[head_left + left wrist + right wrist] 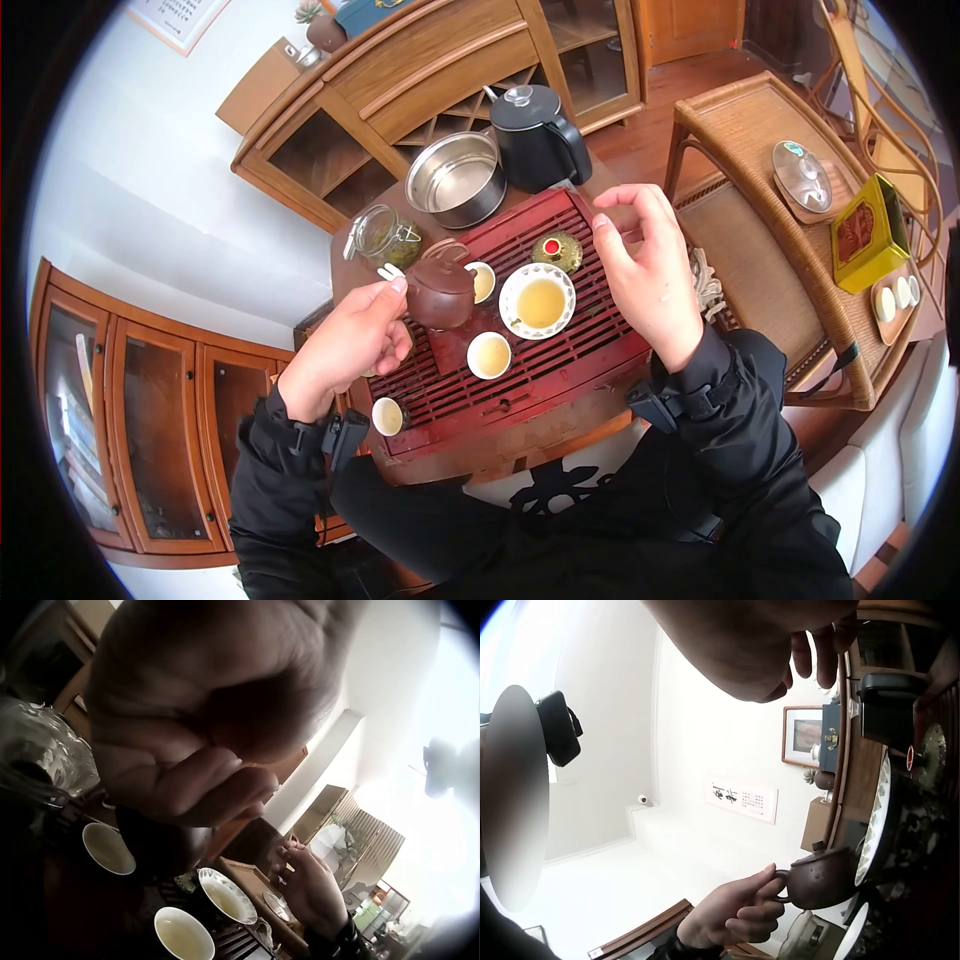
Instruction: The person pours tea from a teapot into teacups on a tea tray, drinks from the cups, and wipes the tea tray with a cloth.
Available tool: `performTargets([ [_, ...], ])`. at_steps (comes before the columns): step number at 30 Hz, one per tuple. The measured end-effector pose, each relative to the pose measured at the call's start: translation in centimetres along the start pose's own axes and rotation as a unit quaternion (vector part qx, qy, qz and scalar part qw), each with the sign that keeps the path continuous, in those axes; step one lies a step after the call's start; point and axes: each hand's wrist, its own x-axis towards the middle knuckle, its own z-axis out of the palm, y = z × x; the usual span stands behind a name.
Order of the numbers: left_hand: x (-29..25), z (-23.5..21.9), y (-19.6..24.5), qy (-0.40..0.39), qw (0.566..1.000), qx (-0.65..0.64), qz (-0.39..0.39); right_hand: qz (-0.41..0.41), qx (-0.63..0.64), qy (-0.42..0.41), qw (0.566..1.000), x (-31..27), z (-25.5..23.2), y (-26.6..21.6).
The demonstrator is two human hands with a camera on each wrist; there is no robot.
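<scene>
My left hand grips a dark brown clay teapot by its side handle, over the left part of the slatted red tea tray. In the right wrist view the teapot stands nearly level, lid on. My right hand hovers above the tray's right side, fingers loosely bent and holding nothing. Between the hands sits a patterned white bowl of pale yellow tea. Small cups of tea stand near it: a front cup, a back cup beside the teapot, and a left cup.
Behind the bowl lies a green patterned lid with a red-topped knob. A glass jar, steel pot and black kettle stand behind the tray. To the right, a rattan chair adjoins a surface with a yellow tin.
</scene>
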Motion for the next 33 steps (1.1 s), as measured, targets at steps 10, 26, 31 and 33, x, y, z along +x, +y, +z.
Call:
performTargets([
  [10,-1.0,1.9,-4.7,0.021,0.978,-0.205,0.014,-0.007,-0.008,0.0,1.0,0.0,-0.1,-0.2],
  [26,-6.8,7.7,-13.2,0.106,0.913,-0.344,0.19,0.005,-0.019,-0.008,1.0,-0.2,0.2,0.5],
  [31,-7.7,10.1,-16.1,0.108,0.906,-0.372,0.173,0.009,-0.031,-0.009,0.999,-0.3,0.4,0.4],
  [33,-7.7,11.0,-17.0,0.114,0.902,-0.376,0.179,0.021,-0.026,-0.014,0.999,-0.4,0.6,0.3],
])
